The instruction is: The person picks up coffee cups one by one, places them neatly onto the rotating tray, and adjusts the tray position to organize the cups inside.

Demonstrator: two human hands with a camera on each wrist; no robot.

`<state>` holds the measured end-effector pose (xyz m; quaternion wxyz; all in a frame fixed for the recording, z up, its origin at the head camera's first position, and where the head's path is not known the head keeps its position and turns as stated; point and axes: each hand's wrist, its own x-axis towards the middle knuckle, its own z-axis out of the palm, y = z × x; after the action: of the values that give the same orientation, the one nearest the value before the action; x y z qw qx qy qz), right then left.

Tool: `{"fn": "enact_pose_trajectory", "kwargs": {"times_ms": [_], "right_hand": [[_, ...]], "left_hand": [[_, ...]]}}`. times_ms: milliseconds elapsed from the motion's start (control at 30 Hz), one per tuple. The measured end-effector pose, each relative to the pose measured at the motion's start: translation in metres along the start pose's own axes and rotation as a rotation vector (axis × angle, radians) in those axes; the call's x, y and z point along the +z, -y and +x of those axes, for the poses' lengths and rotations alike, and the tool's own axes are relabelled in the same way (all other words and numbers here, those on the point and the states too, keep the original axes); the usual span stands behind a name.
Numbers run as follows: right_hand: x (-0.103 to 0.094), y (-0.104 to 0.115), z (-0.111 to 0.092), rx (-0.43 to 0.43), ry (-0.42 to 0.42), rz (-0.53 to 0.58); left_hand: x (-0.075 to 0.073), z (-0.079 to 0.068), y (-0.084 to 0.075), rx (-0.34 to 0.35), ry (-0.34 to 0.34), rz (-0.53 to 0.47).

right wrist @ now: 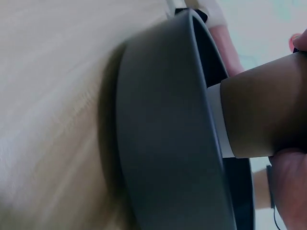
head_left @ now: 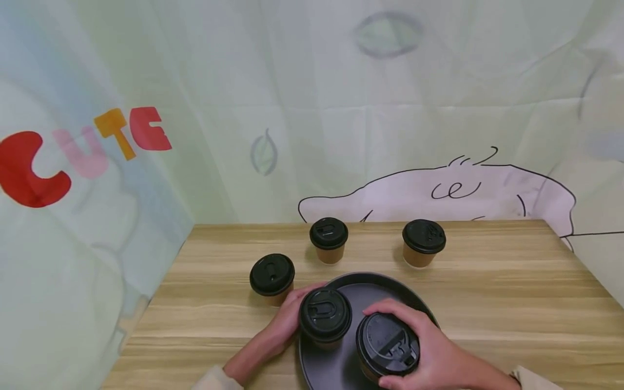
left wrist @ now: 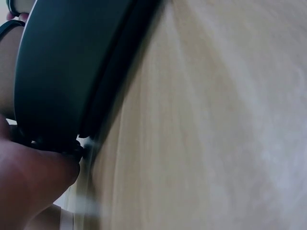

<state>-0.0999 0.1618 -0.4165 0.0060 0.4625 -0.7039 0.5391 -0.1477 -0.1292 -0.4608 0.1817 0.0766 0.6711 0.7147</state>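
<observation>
My right hand (head_left: 436,346) grips a brown paper coffee cup (right wrist: 268,110) by its sides, under its black lid (head_left: 387,344). The cup's white base sits low, just inside the rim of the round dark tray (head_left: 368,279). My left hand (head_left: 283,319) lies along the tray's left side, fingers stretched out by the rim. Another lidded cup (head_left: 325,317) stands within the tray, right beside that hand, and its lid hides part of the fingers. In the left wrist view, the left hand (left wrist: 33,177) is at the tray's outer wall (left wrist: 67,67).
A lidded cup (head_left: 272,276) stands on the wooden table (head_left: 209,303) just beyond my left hand. Farther back are two more, one cup (head_left: 329,241) behind the tray and one cup (head_left: 423,244) to its right. A printed curtain (head_left: 219,108) hangs behind the table.
</observation>
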Motion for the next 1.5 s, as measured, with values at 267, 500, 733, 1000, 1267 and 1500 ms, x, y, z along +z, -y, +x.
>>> {"fn": "enact_pose_trajectory", "kwargs": {"times_ms": [267,500,733,1000,1267,1500], "right_hand": [[0.016,-0.005,0.002,-0.054,0.057,0.033],[0.028,-0.008,0.003,0.032,0.109,0.131],[0.032,-0.009,0.003,0.087,0.126,0.171],[0.037,-0.015,0.0,0.099,0.117,0.181],[0.041,-0.016,0.001,0.019,0.103,0.082],[0.046,-0.013,0.0,0.062,0.082,0.046]], "left_hand": [[0.0,0.001,-0.001,0.002,-0.023,0.002],[0.0,0.001,-0.002,0.0,-0.02,0.012],[0.0,0.002,-0.001,-0.004,-0.006,-0.002],[0.0,0.003,-0.001,-0.008,-0.003,-0.006],[0.001,0.003,0.0,0.002,-0.007,-0.003],[0.001,0.003,0.001,0.001,-0.011,-0.009]]}}
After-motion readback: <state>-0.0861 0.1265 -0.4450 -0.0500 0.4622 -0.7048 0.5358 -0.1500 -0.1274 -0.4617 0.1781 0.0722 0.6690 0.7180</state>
